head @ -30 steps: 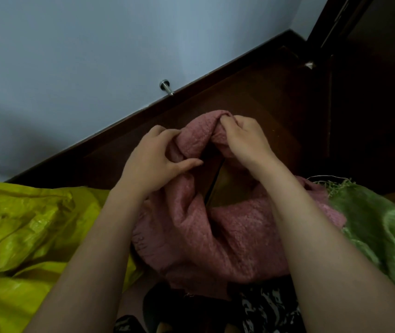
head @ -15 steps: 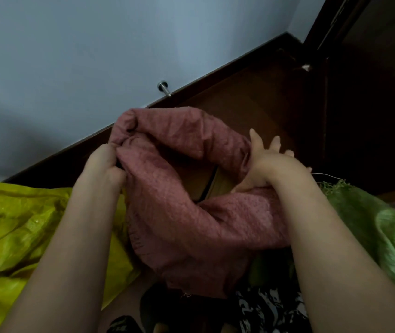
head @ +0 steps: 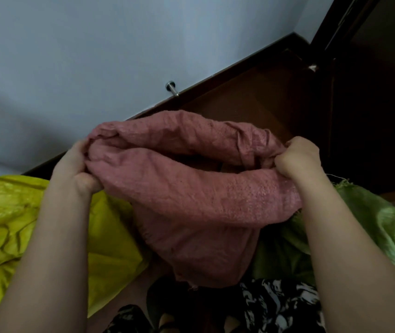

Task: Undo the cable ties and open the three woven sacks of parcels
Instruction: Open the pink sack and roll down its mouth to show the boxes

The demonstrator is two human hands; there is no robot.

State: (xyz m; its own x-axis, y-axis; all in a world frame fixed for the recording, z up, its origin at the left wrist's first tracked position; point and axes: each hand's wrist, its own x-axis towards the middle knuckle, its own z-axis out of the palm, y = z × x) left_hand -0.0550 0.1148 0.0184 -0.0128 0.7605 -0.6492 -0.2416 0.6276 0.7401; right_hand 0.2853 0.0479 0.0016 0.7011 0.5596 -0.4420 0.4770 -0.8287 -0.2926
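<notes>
A pink woven sack (head: 198, 205) stands in the middle, its mouth stretched into a wide slit. My left hand (head: 75, 164) grips the left end of the rim. At the right end of the rim my right hand (head: 297, 157) pinches the bunched fabric. A dark gap shows inside the mouth; its contents are too dim to make out. A yellow woven sack (head: 6, 224) lies to the left, partly under my left forearm. To the right lies a green woven sack (head: 388, 227) with a frayed edge. No cable tie is visible.
A pale wall (head: 95, 56) rises behind, with a metal door stopper (head: 172, 88) above the dark skirting. Dark wooden floor (head: 251, 102) runs beyond the sacks, and a dark door frame (head: 331, 32) stands at the upper right. Black-and-white patterned clothing (head: 275, 306) shows at the bottom.
Both hands have pulled apart sideways, widening the pink sack's mouth from a bunched neck into a long slit. My right hand went from spread fingers to a fist on the rim.
</notes>
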